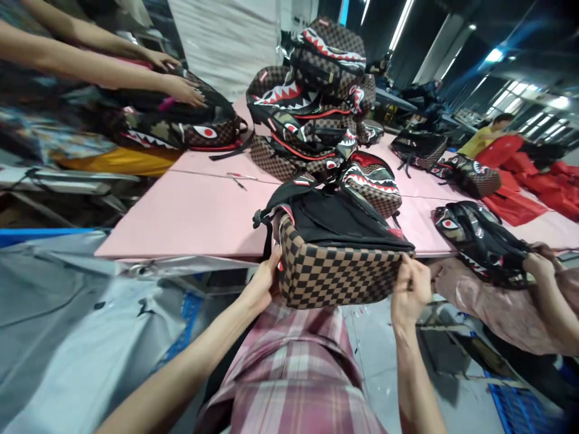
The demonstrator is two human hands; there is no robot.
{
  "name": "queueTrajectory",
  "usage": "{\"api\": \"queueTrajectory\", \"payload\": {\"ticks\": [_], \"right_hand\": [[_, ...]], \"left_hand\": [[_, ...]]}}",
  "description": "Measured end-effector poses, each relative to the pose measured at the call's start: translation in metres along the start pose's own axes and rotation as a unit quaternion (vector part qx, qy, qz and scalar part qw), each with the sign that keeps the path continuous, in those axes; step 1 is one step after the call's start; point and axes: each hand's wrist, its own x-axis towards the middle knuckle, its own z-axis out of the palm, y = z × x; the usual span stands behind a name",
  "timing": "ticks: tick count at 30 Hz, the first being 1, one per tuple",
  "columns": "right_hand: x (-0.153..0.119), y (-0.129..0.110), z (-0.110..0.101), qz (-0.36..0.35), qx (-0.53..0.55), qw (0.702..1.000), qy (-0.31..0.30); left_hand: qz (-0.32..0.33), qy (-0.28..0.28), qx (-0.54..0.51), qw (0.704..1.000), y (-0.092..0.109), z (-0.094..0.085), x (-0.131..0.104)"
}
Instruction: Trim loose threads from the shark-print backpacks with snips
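A backpack with a brown-and-black checkered base and a black back panel lies at the front edge of the pink table, its base facing me. My left hand grips its lower left corner, fingers partly hidden behind the side. At the right end of the base, my right hand is closed on the corner. Black straps stick out at the backpack's upper left. Just behind it sits another checkered backpack with a red-and-white shark-mouth print.
Several shark-print backpacks are piled at the table's back. On the left, a co-worker's hands rest on a backpack; on the right, another person's hand holds one. Small snips lie on the pink table.
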Motion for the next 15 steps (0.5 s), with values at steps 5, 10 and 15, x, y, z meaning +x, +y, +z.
{"api": "queueTrajectory", "payload": {"ticks": [5,10,15], "right_hand": [[-0.022,-0.010,-0.008,-0.063,-0.135,0.986,-0.070],[-0.056,-0.055,0.003,-0.075,-0.122,0.976,-0.162],[-0.080,-0.075,0.024,0.005,0.004,0.974,-0.225]], "left_hand": [[0.008,-0.034,0.057,0.998,-0.039,0.014,0.002],[-0.012,-0.026,0.100,0.995,-0.070,0.015,0.004],[-0.006,-0.017,0.155,0.988,-0.070,-0.004,-0.009]]}}
